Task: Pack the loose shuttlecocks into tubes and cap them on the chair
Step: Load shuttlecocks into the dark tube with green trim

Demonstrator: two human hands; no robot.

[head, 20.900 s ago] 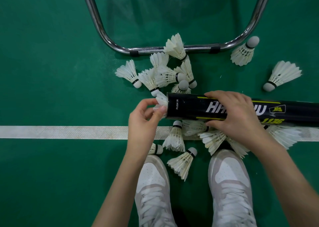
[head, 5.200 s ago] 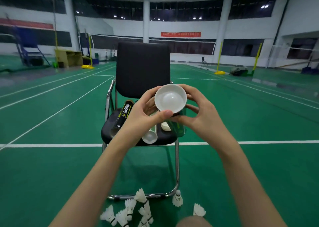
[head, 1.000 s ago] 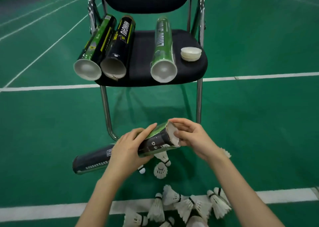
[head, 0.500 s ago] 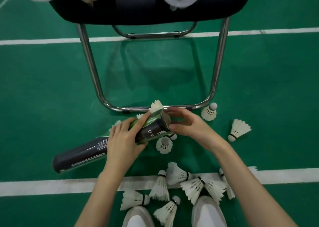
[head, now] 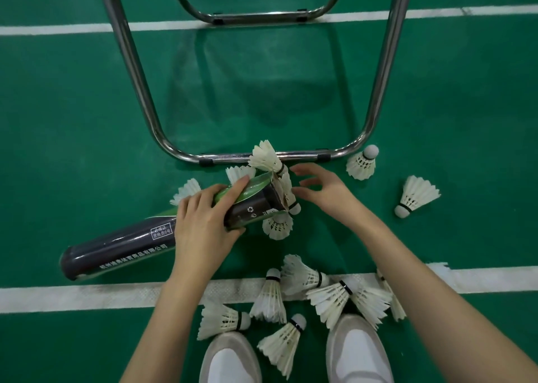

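Observation:
A long dark tube with green trim (head: 122, 244) lies slanted on the green floor, its open mouth at the upper right. My left hand (head: 205, 225) grips the tube near that mouth. My right hand (head: 323, 191) hovers just right of the mouth with fingers spread and nothing in it. White feather shuttlecocks crowd the mouth, one above it (head: 266, 158) and one below it (head: 278, 225). Several more shuttlecocks (head: 297, 276) lie on the white line near my shoes. Two others lie at the right, one (head: 362, 164) by the chair leg and one (head: 416, 196) farther out.
The chrome chair frame (head: 262, 157) loops across the floor just beyond the tube; the seat is out of view. My two white shoes (head: 358, 350) are at the bottom edge. White court lines (head: 72, 296) cross the green floor.
The view has tilted further down, so the chair seat has left the frame. My right hand has come off the tube's mouth and spread its fingers. My left hand keeps its grip.

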